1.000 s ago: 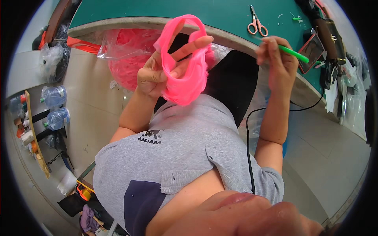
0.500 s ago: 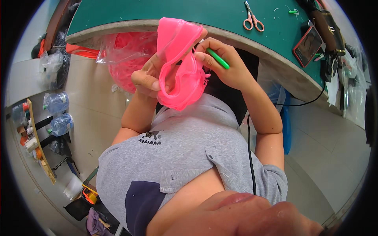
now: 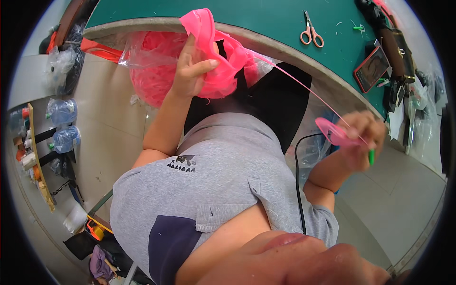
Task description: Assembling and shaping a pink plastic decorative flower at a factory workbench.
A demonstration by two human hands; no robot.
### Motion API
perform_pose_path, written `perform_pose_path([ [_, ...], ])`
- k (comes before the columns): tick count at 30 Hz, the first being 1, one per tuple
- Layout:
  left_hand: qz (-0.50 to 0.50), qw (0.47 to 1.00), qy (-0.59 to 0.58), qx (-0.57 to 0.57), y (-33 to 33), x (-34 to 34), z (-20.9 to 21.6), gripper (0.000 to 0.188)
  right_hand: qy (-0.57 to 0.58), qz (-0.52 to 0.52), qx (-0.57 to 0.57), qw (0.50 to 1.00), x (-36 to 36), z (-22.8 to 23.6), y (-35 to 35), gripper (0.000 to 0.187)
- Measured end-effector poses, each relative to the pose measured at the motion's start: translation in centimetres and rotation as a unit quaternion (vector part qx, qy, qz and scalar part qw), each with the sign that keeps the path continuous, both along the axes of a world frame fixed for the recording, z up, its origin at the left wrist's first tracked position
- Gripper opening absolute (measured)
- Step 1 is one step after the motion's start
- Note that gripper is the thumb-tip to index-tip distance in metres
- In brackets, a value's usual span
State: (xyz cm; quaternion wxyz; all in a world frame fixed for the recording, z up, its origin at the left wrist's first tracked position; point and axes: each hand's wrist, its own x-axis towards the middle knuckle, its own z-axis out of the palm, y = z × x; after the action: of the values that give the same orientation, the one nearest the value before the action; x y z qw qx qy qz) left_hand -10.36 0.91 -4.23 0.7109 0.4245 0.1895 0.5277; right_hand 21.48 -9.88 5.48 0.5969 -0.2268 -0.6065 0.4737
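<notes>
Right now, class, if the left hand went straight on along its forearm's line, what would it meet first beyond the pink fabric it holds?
Beyond the pink fabric, the left hand would probably meet the table's grey edge first, though this single view leaves their heights unclear.

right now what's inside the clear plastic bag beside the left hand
Bunched pink material shows through the clear plastic bag. Whatever lies deeper, or behind the left hand and the table edge, is covered.

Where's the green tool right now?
In the head view's right half, the green tool pokes from the right hand, lower in frame than the phone.
</notes>
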Motion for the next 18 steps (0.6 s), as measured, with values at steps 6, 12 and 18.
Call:
perform_pose_path([
  [6,0.106,0.992,0.063,-0.012,-0.4,0.3,-0.5,0.083,0.248,-0.104,0.123,0.955,4.7,2.2,-2.1,0.015],
  [12,0.145,0.987,0.055,0.03,-1.2,-0.4,0.4,0.079,0.328,-0.273,0.198,0.882,6.9,2.8,-1.5,0.01],
  [18,0.04,0.993,0.027,0.107,-2.1,-0.6,1.8,0.067,-0.189,-0.218,-0.038,0.957,0.2,0.2,2.1,0.009],
])
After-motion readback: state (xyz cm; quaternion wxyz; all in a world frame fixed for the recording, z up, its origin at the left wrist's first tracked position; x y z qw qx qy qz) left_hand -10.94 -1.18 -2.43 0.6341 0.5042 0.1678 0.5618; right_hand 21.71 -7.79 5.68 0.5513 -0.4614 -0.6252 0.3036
